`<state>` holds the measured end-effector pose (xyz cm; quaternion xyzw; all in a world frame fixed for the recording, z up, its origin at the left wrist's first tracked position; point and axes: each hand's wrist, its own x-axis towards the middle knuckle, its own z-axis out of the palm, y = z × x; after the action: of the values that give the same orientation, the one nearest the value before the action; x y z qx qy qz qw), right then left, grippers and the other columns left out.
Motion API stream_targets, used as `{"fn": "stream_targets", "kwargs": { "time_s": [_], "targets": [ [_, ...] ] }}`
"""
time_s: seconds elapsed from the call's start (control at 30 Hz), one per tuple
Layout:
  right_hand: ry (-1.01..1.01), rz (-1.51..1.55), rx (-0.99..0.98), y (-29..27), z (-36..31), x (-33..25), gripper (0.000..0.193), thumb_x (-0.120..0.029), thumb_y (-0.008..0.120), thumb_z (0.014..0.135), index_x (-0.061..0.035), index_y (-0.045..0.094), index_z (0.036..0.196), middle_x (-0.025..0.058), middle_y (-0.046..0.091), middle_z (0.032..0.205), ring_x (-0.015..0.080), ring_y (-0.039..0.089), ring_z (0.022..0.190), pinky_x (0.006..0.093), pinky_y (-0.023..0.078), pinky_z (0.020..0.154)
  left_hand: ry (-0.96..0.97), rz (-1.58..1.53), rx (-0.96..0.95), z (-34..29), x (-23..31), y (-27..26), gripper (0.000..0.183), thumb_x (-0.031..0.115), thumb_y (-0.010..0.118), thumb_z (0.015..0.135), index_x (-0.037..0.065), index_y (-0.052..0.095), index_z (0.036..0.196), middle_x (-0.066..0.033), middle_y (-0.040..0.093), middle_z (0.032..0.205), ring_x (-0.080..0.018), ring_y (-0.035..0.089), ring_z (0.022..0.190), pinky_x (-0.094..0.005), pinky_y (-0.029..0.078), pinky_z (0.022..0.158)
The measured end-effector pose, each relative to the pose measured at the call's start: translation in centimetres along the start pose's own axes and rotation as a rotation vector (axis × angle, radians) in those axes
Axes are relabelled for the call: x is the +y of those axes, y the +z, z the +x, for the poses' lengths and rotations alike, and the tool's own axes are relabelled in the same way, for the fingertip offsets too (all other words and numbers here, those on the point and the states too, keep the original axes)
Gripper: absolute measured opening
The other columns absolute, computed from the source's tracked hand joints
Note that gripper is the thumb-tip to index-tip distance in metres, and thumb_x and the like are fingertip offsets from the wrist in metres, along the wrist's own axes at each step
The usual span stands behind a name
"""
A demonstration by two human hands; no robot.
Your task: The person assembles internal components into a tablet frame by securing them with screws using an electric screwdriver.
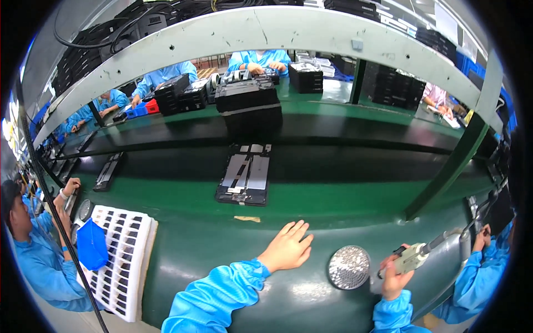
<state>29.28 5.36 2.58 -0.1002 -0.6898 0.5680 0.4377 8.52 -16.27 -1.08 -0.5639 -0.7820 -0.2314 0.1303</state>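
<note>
L hand is palm-down, open and loose, at the green surface; R hand grips a pale powered driver, just right of a round dish w/ small shiny pcs. Open-backed blk device lies flat beyond L hand. Pale print on blk cases up top's too small to read.

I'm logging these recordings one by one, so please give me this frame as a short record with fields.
Left hand: open, palm down, over or on the bench; nearest the dish
Right hand: closed around a corded screwdriver
Dish: round, holding small shiny parts, between the hands
Device: dark-framed, flat, beyond the left hand
Tray: white, rows of dark pieces, far left; blue bin at its left side
Others: people working left, right and across
</note>
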Motion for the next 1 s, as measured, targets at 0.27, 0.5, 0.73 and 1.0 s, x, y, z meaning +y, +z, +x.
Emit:
{"fn": "stream_targets", "kwargs": {
  "time_s": [0.27,0.5,0.73,1.0],
  "targets": [
    [0.021,-0.131,0.126,-1.1,1.3,1.9,0.031,-0.006,0.057,0.088,-0.0035,0.043,0.116,0.0066,0.053,0.094,0.0139,0.054,0.077,0.0269,0.045,0.069,-0.009,-0.051,0.053,-0.1,-0.9,0.7,0.032,0.019,0.062,0.079,0.001,0.062,0.105,-0.0253,0.055,0.12,-0.0386,0.05,0.118,-0.0472,0.036,0.103],
    [0.051,-0.145,0.103,-3.2,1.1,4.5,0.031,-0.012,0.057,0.091,-0.0024,0.041,0.117,0.008,0.053,0.103,0.0144,0.05,0.087,0.0291,0.042,0.078,-0.007,-0.065,0.042,-1.1,-1.1,1.0,0.036,0.021,0.059,0.078,-0.004,0.062,0.104,-0.0279,0.052,0.123,-0.0407,0.047,0.12,-0.0489,0.032,0.104],
    [0.033,-0.115,0.137,-1.7,1.4,2.5,0.036,-0.014,0.062,0.088,0.002,0.048,0.118,0.0088,0.058,0.093,0.0153,0.055,0.079,0.0298,0.045,0.072,-0.036,-0.185,0.019,-0.7,-0.7,1.3,0.037,0.021,0.058,0.076,-0.005,0.061,0.102,-0.029,0.05,0.123,-0.0417,0.042,0.124,-0.0493,0.028,0.106],
    [0.202,-0.162,-0.108,-4.8,2.5,6.4,0.06,-0.017,0.065,0.086,0.0064,0.034,0.131,0.0135,0.06,0.093,0.0186,0.056,0.077,0.0316,0.048,0.07,-0.133,-0.162,-0.161,-0.3,-0.1,-1.3,0.055,0.038,0.05,0.089,0.002,0.047,0.13,-0.0287,0.029,0.141,-0.0415,0.021,0.136,-0.0532,0.013,0.112]
  ]
}}
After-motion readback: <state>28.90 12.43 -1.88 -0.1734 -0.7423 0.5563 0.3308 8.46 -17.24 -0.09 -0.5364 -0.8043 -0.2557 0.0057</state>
